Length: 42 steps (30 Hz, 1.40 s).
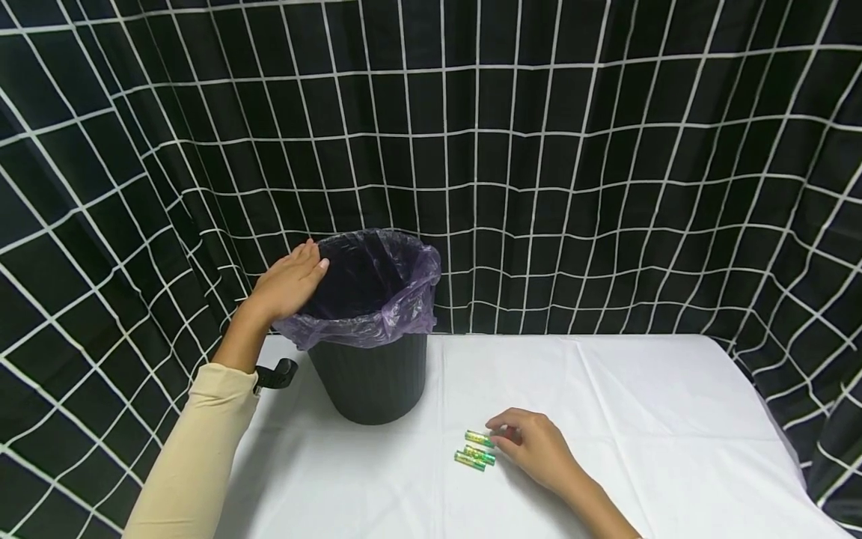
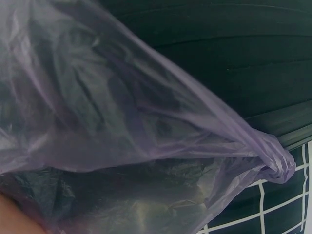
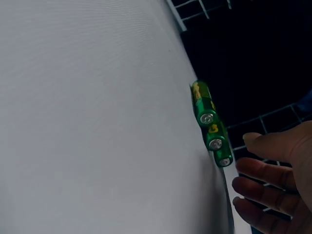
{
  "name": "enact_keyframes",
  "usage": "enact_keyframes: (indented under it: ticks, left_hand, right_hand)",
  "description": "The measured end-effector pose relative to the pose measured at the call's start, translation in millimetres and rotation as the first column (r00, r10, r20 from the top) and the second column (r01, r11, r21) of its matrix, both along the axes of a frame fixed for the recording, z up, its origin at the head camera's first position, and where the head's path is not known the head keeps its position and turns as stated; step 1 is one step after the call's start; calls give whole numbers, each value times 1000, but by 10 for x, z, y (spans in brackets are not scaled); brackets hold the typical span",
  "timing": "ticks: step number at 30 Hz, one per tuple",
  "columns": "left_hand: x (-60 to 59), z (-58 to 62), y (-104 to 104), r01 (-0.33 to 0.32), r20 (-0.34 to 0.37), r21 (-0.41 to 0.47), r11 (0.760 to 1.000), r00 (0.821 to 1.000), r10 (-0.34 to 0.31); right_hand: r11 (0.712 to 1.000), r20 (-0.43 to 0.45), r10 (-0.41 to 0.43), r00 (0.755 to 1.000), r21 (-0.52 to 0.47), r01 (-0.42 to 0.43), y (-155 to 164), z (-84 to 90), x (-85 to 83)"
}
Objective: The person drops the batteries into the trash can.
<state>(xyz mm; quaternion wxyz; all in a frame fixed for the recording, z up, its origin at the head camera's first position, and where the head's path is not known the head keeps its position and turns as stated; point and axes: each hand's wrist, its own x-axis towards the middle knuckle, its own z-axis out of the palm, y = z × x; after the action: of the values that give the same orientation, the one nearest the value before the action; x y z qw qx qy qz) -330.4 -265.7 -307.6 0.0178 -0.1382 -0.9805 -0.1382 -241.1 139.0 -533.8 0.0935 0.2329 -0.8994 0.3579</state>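
Observation:
A black ribbed bin (image 1: 370, 378) with a purple plastic liner (image 1: 404, 299) stands at the back left of the white table. My left hand (image 1: 315, 254) rests on the bin's left rim over the liner, thumb at the inner edge. In the left wrist view the liner (image 2: 122, 122) fills the frame, with the bin wall (image 2: 234, 58) behind it. Three green batteries (image 1: 477, 451) lie side by side in front of the bin. My right hand (image 1: 497, 434) is just right of them, fingers loosely curved. The right wrist view shows the batteries (image 3: 213, 131) and the fingers (image 3: 258, 170) slightly apart, holding nothing.
The white tablecloth (image 1: 640, 419) covers the table, which ends at the right at about (image 1: 774, 404). A black curtain with a white grid (image 1: 606, 150) hangs close behind and on both sides. A black wrist camera (image 1: 276, 374) sits on my left forearm.

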Motion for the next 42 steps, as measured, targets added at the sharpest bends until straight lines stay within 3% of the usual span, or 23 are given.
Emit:
enact_keyframes:
  ticks: [12, 28, 42]
  left_hand:
    - [3, 3, 1, -1, 3, -3, 1000, 1000, 1]
    - [26, 11, 10, 0, -3, 0, 1000, 1000, 0]
    - [7, -12, 6, -10, -9, 16, 1000, 1000, 10]
  right_hand:
    - [999, 8, -3, 1000, 46, 3, -101, -43, -116]
    - [997, 49, -35, 998, 75, 31, -101, -34, -121]
    - [1000, 97, -18, 995, 12, 17, -22, -76, -165]
